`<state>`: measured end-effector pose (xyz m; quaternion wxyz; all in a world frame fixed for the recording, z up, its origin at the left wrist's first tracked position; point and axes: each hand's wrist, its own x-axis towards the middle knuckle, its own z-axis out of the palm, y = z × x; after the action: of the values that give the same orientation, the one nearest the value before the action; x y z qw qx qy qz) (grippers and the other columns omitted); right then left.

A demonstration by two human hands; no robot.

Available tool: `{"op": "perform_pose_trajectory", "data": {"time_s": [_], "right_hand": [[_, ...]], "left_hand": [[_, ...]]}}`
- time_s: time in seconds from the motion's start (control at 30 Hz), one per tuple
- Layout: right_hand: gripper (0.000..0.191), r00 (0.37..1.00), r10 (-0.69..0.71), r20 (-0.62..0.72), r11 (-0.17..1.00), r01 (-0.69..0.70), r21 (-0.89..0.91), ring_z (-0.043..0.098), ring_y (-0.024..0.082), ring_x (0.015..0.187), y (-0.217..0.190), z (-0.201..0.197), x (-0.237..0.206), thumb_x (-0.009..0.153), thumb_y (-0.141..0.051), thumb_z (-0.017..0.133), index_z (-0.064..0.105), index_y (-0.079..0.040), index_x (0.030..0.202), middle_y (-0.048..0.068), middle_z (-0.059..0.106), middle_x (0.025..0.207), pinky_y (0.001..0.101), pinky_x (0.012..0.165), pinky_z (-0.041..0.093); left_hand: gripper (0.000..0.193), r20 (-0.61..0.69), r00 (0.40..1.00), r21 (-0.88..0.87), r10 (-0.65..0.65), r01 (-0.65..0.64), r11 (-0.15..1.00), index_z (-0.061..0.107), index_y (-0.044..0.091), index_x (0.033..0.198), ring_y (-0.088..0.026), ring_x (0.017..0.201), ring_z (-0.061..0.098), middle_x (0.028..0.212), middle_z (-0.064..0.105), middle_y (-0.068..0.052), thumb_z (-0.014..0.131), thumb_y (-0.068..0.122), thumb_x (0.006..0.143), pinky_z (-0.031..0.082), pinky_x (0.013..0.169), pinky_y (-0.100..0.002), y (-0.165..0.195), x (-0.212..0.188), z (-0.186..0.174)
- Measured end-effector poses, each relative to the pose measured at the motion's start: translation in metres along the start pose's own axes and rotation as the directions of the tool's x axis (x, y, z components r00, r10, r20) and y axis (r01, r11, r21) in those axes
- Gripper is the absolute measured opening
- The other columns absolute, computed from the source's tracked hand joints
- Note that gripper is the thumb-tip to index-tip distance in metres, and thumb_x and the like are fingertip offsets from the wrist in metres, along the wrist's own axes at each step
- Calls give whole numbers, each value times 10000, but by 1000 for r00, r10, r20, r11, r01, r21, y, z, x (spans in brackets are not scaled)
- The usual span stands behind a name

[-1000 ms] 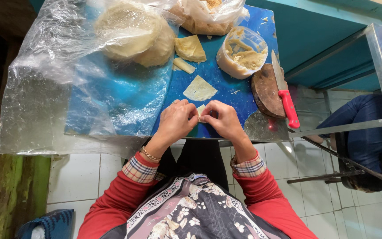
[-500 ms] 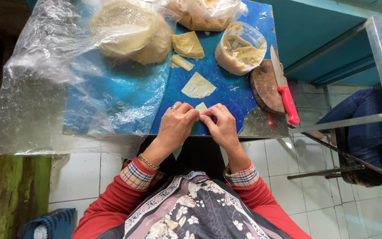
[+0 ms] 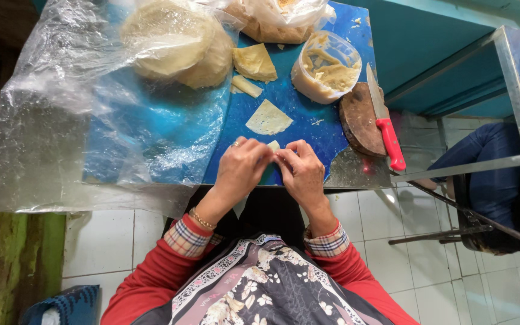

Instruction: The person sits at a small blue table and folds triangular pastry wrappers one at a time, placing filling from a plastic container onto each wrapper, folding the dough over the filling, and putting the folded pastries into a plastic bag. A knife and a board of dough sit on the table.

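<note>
— What lies leftmost?
— A crumpled clear plastic sheet (image 3: 91, 120) covering stacked round wrappers (image 3: 173, 42), probably against drying.
— And the hands?
— Left hand (image 3: 242, 168) and right hand (image 3: 299, 171) pinch a small pale dough piece (image 3: 274, 146) together at the blue table's (image 3: 296, 114) near edge; a red-handled knife (image 3: 386, 126) rests right.

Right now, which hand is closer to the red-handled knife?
Right. The right hand is just left of the red-handled knife, which lies on the round wooden board. The left hand sits farther away, beyond the right hand.
</note>
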<state>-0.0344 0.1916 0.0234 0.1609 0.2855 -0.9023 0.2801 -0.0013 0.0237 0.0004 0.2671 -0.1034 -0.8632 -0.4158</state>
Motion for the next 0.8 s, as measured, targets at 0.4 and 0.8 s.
{"op": "perform_pose_trajectory", "data": {"time_s": [0.4,0.8], "right_hand": [[124,996,-90,-3,995,90,-30,643,246,854,7,-5,6,882,-159,795,738,-119,985,46,667,954,374,713,518],[138,993,-107,-39,994,106,-23,637,251,866,2,-4,8,884,-150,786,754,-115,1014,40,672,978,367,737,523]], "left_hand": [[43,34,999,38,-9,7,999,702,93,876,-300,869,628,894,626,-83,722,131,883,526,728,-410,-7,11,3],[26,17,1000,64,25,-26,998,669,87,891,-296,910,626,928,600,-90,692,77,882,538,730,-402,-4,9,2]]}}
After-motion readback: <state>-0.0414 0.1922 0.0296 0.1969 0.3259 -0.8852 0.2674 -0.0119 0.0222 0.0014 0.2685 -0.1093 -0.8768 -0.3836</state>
